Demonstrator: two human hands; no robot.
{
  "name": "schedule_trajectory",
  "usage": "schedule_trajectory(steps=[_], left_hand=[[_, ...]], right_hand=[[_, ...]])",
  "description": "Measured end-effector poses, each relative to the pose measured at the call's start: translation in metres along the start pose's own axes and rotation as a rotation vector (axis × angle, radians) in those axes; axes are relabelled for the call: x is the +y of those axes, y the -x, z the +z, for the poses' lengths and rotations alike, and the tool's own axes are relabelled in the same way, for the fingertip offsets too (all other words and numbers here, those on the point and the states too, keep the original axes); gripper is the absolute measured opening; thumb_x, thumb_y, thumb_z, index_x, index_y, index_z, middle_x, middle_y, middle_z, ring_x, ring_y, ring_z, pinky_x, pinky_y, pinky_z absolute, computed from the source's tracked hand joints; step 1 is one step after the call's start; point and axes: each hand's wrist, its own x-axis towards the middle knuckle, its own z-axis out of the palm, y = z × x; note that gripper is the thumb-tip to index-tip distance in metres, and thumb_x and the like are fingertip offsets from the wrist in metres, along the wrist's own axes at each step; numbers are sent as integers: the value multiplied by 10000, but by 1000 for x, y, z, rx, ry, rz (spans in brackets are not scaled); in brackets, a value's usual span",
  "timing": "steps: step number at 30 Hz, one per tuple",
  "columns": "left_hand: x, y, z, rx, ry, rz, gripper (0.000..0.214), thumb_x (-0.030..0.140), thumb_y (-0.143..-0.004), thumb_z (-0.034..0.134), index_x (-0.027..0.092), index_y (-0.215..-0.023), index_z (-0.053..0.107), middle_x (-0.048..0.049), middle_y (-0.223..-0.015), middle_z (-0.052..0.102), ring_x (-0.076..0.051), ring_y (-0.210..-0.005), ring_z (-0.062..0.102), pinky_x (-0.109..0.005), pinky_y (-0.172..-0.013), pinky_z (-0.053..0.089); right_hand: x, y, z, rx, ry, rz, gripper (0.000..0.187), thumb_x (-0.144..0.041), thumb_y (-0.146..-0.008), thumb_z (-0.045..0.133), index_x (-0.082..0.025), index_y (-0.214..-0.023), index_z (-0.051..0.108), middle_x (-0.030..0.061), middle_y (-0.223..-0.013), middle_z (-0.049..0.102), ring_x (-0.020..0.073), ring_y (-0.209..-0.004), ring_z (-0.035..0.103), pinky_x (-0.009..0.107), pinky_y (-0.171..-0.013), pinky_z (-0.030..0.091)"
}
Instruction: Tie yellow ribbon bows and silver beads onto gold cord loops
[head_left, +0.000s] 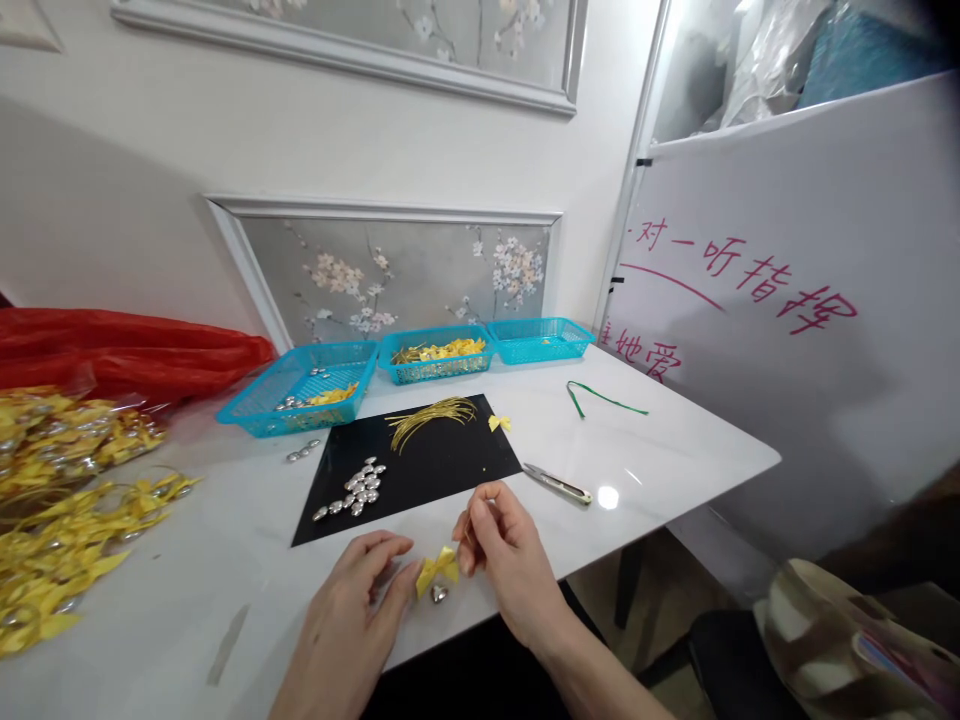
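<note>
A small yellow ribbon bow (437, 568) with a shiny silver bead (439, 594) below it is between my hands at the table's near edge. My left hand (352, 610) has its fingers curled, with the thumb at the bow's left loop in a loose grip. Thumb and fingertips of my right hand (510, 560) are pinched just above the bow's right side, around what looks like a thin gold cord, mostly hidden. Beyond them a black mat (427, 475) carries several loose silver beads (362, 487) and a bundle of gold cords (431, 415).
Blue baskets stand along the wall: a left one (259, 415), a middle one (435, 370) with yellow bows, and a right one (540, 345). Thread snips (559, 485), another bow (499, 423) and a green tie (607, 400) lie rightward. Yellow ribbon pieces (75, 550) are heaped left.
</note>
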Motion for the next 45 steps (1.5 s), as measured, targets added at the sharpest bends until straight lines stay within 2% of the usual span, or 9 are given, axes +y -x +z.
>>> schedule_trajectory(steps=[7,11,17,27,33,36,38,42,45], left_hand=[[-16,-10,14,-56,81,113,223,430,-720,625,264,-762,767,-89,-993,748,-339,-997,702,-457,-899,539],[-11,-14,10,-112,146,119,171,412,-719,667,259,-666,720,-71,-919,768,-321,-901,712,-407,-815,545],[16,2,-9,-215,339,-3,302,515,-821,666,220,-786,722,-18,-746,726,-205,-685,664,-258,-608,513],[46,28,-21,-184,532,-169,294,546,-804,735,252,-795,739,-5,-799,742,-189,-807,666,-228,-759,513],[62,42,-25,-193,981,-355,229,455,-734,848,268,-805,736,-2,-929,756,-201,-920,682,-233,-769,568],[70,45,-27,-215,1090,-440,231,411,-714,877,252,-764,717,19,-863,715,-158,-784,665,-240,-713,606],[72,47,-29,-221,1119,-461,222,395,-721,878,255,-770,714,34,-808,695,-126,-695,639,-235,-674,621],[72,52,-31,-142,1097,-428,226,372,-687,907,245,-764,737,29,-781,712,-128,-725,673,-182,-670,624],[70,55,-31,-98,1067,-434,210,377,-696,901,245,-772,756,33,-783,728,-121,-709,697,-158,-673,624]], right_hand=[[2,-5,4,-15,38,-33,321,-498,-920,640,-200,-899,521,-36,-728,611,70,-527,512,207,-552,434],[-4,-6,7,-13,36,-53,285,-430,-871,690,-183,-854,550,-31,-698,599,74,-532,518,206,-548,437],[-30,13,10,-81,-3,-76,247,-410,-931,656,-174,-881,602,-46,-670,560,76,-568,516,215,-593,452],[-73,38,22,-233,-143,-215,82,-263,-1022,577,-221,-1012,647,-50,-703,555,40,-498,474,199,-538,422],[-76,61,25,-247,-127,-229,79,-183,-1006,581,-215,-1002,652,-44,-632,587,58,-498,532,186,-541,469],[-76,65,23,-250,-110,-250,116,-165,-1012,562,-239,-1021,650,-47,-640,604,59,-487,554,168,-516,479],[-79,66,21,-234,-3,-318,152,-141,-1008,549,-247,-1029,655,-39,-684,613,66,-513,584,171,-524,497],[-83,64,14,-138,522,-588,188,-37,-937,574,-172,-940,705,39,-831,629,113,-710,645,207,-651,548],[-79,65,11,-96,794,-705,214,-10,-917,568,-154,-981,713,64,-865,595,125,-730,627,216,-625,536]])
